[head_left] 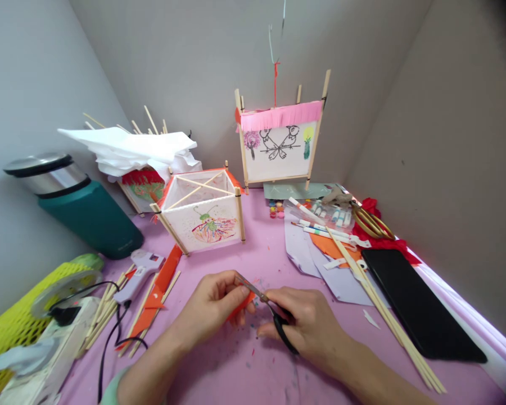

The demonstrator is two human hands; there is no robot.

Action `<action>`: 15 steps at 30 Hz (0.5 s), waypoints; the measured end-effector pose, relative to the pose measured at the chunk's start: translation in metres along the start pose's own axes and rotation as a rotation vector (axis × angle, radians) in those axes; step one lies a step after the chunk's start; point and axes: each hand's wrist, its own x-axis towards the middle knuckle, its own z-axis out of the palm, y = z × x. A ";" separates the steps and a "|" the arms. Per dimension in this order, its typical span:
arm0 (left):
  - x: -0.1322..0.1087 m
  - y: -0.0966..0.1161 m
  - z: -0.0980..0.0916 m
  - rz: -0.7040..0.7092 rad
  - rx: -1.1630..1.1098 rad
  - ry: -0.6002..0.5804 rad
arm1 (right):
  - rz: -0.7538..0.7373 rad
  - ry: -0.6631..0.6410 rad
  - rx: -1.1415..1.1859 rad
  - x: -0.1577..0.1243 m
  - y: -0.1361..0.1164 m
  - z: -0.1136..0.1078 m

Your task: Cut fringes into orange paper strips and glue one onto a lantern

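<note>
My left hand (219,301) pinches a small piece of orange-red paper (239,308) over the table, fingers closed around it. In my right hand (314,323) is a pair of black-handled scissors (283,329), its blades pointing left and lying at the paper's upper edge. How far the blades are apart is hard to make out. Just behind my hands stands a paper lantern (206,222) on a wooden stick frame, with an insect drawing on its front and orange-red trim. Part of the paper is hidden by my left fingers.
Strips of orange-red paper (152,306), sticks and a glue gun (141,273) lie left, near a teal bottle (93,219). A lantern with pink fringe (280,115) stands behind. Right are markers (320,232), long wooden sticks (388,312) and a black phone-like slab (421,309).
</note>
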 end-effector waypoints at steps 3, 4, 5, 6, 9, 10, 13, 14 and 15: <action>0.000 0.001 0.000 0.001 -0.003 -0.005 | -0.003 -0.008 -0.005 0.000 0.002 0.001; 0.000 0.001 0.000 0.000 -0.004 -0.007 | -0.004 -0.014 -0.007 0.000 0.002 0.001; 0.000 0.001 0.000 -0.002 -0.006 -0.008 | -0.004 -0.018 -0.007 0.000 0.002 0.001; 0.000 0.001 0.000 -0.005 -0.007 -0.008 | -0.003 -0.021 -0.006 -0.001 0.001 0.001; -0.001 0.002 0.000 -0.014 -0.012 -0.011 | 0.016 -0.038 0.007 0.000 0.000 -0.001; -0.001 0.002 0.000 -0.016 -0.011 -0.014 | 0.022 -0.044 0.012 0.000 0.000 -0.001; -0.001 0.002 -0.001 -0.019 -0.012 -0.024 | 0.022 -0.050 0.023 0.000 0.000 -0.002; 0.000 0.003 -0.001 -0.020 -0.014 -0.029 | 0.020 -0.048 0.022 0.000 0.000 -0.002; 0.000 0.003 -0.001 -0.021 -0.014 -0.035 | 0.019 -0.045 0.021 0.000 0.000 -0.002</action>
